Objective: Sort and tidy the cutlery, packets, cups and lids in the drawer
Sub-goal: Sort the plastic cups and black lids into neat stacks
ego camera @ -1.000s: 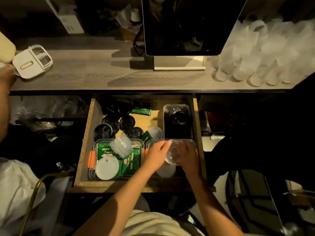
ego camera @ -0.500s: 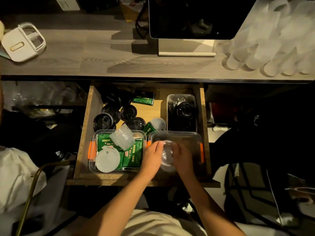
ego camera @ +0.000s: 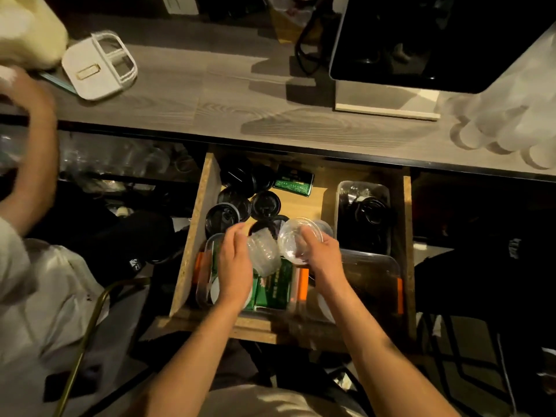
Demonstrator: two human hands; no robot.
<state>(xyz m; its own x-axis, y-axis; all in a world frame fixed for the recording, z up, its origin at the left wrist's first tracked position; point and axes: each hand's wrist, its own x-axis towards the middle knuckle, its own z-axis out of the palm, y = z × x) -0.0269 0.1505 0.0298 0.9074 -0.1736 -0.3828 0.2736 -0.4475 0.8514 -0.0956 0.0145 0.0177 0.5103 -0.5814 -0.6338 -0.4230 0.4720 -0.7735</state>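
In the open drawer point(ego camera: 192, 242) below the tabletop point(ego camera: 210, 94), my left hand point(ego camera: 234, 266) reaches with relaxed, straight fingers beside a stack of clear cups point(ego camera: 263, 252) lying over the green packets point(ego camera: 275, 288) in the left tub. My right hand point(ego camera: 323, 251) grips a clear round lid point(ego camera: 293, 240), tilted, touching that stack. Black lids point(ego camera: 264, 204) lie behind; a clear tray point(ego camera: 364, 215) sits right.

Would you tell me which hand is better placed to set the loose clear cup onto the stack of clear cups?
Right. The right hand already grips the clear cup, right beside the stack of clear cups. The left hand rests against the stack, apparently steadying it.
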